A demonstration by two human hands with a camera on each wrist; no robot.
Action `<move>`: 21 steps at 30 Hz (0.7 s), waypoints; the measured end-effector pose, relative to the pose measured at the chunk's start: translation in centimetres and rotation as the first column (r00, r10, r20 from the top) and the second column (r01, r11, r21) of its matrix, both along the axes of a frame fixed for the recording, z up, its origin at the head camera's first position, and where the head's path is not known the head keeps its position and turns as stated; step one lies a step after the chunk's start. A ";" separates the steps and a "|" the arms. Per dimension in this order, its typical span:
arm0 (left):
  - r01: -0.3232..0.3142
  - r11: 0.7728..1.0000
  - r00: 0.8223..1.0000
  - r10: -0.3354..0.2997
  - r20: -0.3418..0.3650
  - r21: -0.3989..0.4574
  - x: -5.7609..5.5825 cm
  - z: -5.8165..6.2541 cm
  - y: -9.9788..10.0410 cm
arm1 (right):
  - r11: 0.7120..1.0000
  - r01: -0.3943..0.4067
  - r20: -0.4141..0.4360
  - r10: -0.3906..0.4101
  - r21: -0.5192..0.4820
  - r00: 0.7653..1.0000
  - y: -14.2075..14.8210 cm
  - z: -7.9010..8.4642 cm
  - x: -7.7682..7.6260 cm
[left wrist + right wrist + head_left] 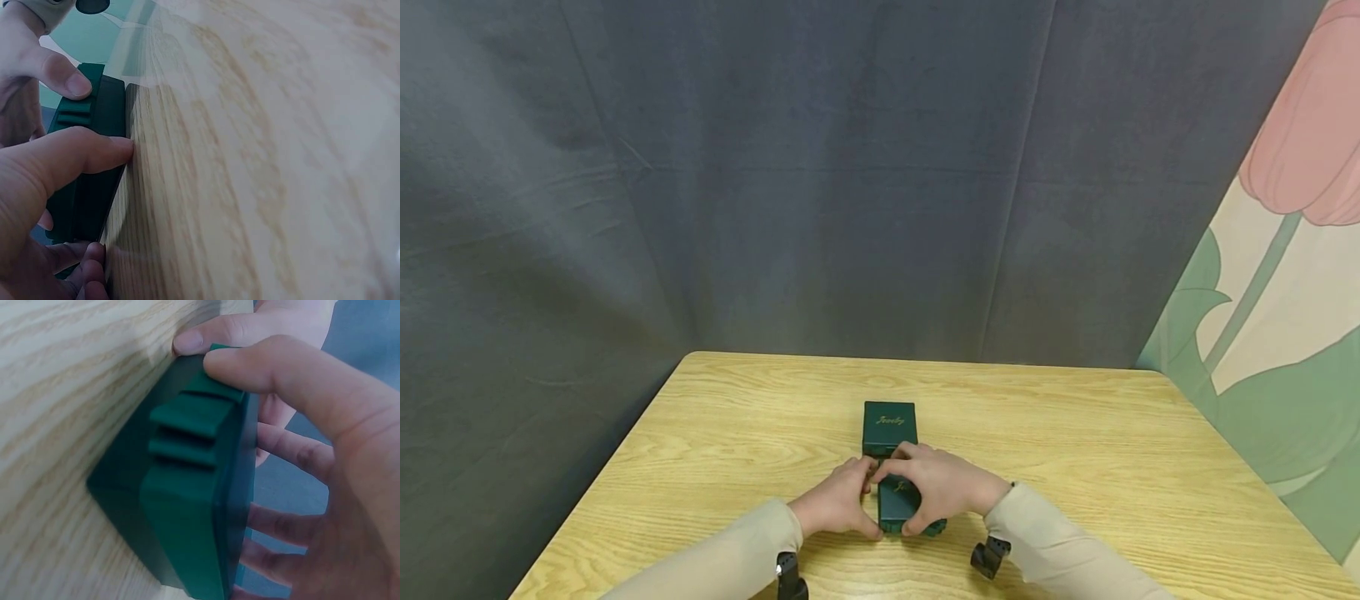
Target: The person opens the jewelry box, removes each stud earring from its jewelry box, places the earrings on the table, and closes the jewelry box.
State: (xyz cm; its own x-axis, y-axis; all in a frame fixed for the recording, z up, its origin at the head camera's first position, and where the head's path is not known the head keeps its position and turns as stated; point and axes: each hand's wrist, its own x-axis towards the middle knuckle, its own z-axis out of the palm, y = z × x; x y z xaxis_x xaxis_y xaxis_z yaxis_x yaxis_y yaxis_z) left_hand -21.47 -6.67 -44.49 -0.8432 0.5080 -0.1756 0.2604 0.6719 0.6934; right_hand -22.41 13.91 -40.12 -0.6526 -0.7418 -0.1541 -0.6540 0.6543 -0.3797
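Observation:
A dark green jewelry box point(895, 502) with gold script on its lid lies on the table between both hands. My left hand point(838, 502) grips its left side, thumb at the near corner and fingers toward the back. Over the lid arches my right hand point(953, 483), holding it with the thumb on the front and fingers at the rear. In the right wrist view, a green ribbon bow point(187, 432) crosses the box's front, right by the right thumb. The left thumb point(94, 153) touches the box low down, close to the tabletop. The right hand hides part of the lettering.
Directly behind stands a second dark green box point(889, 425) with similar gold lettering. Both are on a light wood table point(1075, 467). A dark grey curtain point(850, 183) hangs behind it, and a tulip-patterned wall point(1285, 350) is on the right.

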 end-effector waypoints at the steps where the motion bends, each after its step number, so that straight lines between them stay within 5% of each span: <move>1: 0.001 1.000 1.000 -0.001 -0.001 -0.001 0.0 0.0 0.0 | 1.000 0.000 -0.002 0.000 0.000 1.000 0.0 0.0 0.0; 21: 0.011 1.000 1.000 -0.011 -0.018 -0.012 0.1 -0.1 0.0 | 1.000 -0.010 -0.054 0.011 0.017 0.998 -0.1 0.1 0.2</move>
